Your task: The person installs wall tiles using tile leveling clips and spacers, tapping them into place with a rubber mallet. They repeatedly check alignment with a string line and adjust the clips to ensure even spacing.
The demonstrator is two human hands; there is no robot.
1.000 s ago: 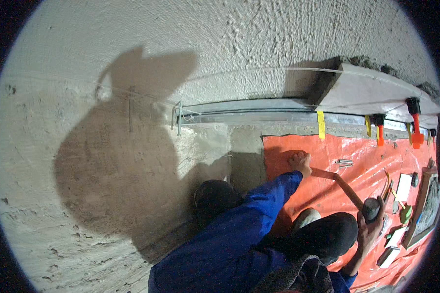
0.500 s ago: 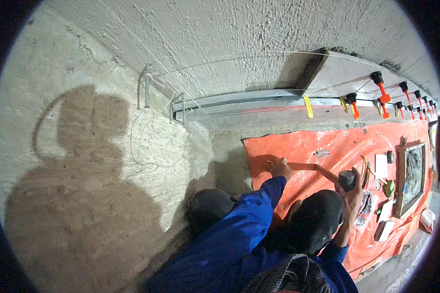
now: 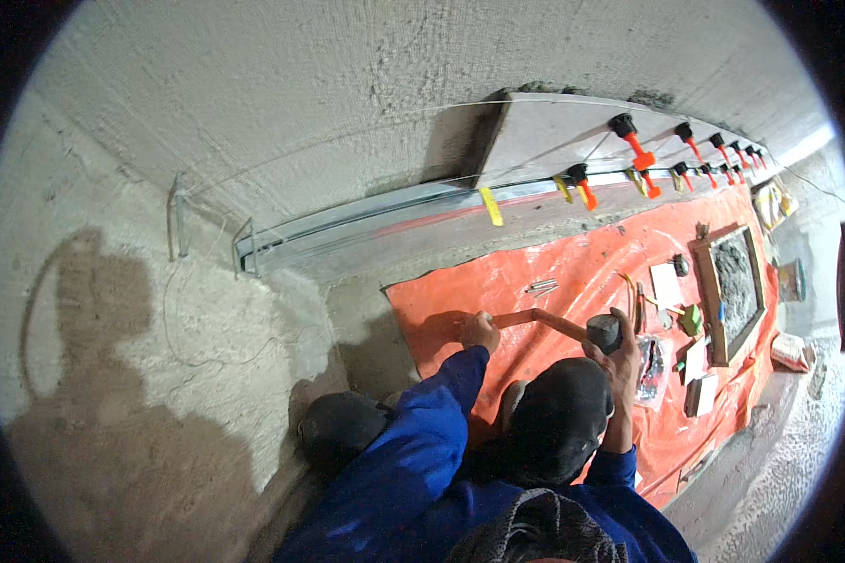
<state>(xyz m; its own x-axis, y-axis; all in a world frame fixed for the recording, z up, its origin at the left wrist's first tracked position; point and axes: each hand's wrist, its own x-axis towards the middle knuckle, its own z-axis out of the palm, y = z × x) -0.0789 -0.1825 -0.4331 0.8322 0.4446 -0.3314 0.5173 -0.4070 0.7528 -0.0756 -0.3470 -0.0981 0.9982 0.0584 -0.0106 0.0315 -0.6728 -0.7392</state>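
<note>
My right hand (image 3: 618, 364) grips what looks like a roll of tape (image 3: 603, 331), round and dark grey, above the orange sheet (image 3: 573, 267). From it a flat brown strip (image 3: 556, 323) runs leftward, bent near its middle, to my left hand (image 3: 480, 332). The left fingers are closed at the strip's other end. Both hands are in front of my knees, with the orange sheet under them. Several short metal rods (image 3: 542, 286) lie on the sheet just beyond the strip.
Along the far wall stands a pale tile panel (image 3: 554, 141) with several red-and-black clamps (image 3: 632, 141) and yellow wedges (image 3: 491, 206). A metal rail (image 3: 347, 225) runs leftward. At right lie a wooden-framed tray of grey mix (image 3: 720, 324), a plastic bag (image 3: 654, 371) and a bucket (image 3: 791, 280).
The whole view has swung to the right, showing a bucket and more bags there. My hands keep their grip, and the strip still stretches between them.
</note>
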